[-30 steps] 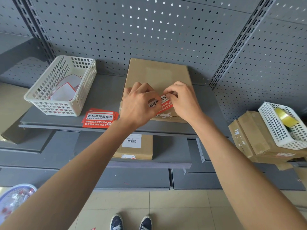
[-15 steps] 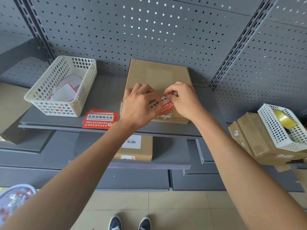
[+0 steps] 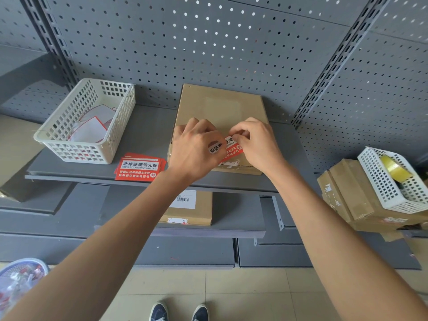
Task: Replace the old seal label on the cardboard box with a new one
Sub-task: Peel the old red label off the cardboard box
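A flat brown cardboard box [image 3: 220, 107] lies on the grey shelf against the pegboard. Over its near edge both hands hold a red-and-white seal label [image 3: 228, 148]. My left hand [image 3: 196, 149] pinches the label's left end, my right hand [image 3: 257, 142] pinches its upper right corner with thumb and forefinger. White torn remnants of an older label [image 3: 229, 163] show on the box's front face, just below the held one. A stack of fresh red labels [image 3: 140, 169] lies on the shelf to the left of the box.
A white mesh basket [image 3: 58, 137] with peeled backing papers stands at the shelf's left. Another cardboard box [image 3: 192, 209] lies on the lower shelf. At right, stacked boxes [image 3: 342, 193] carry a white basket [image 3: 379, 181] holding a tape roll [image 3: 394, 169]. A bowl [image 3: 20, 276] sits lower left.
Both hands stay on the label above the box's near edge. My right fingers have shifted slightly on its upper right corner; the label looks a little lower and flatter.
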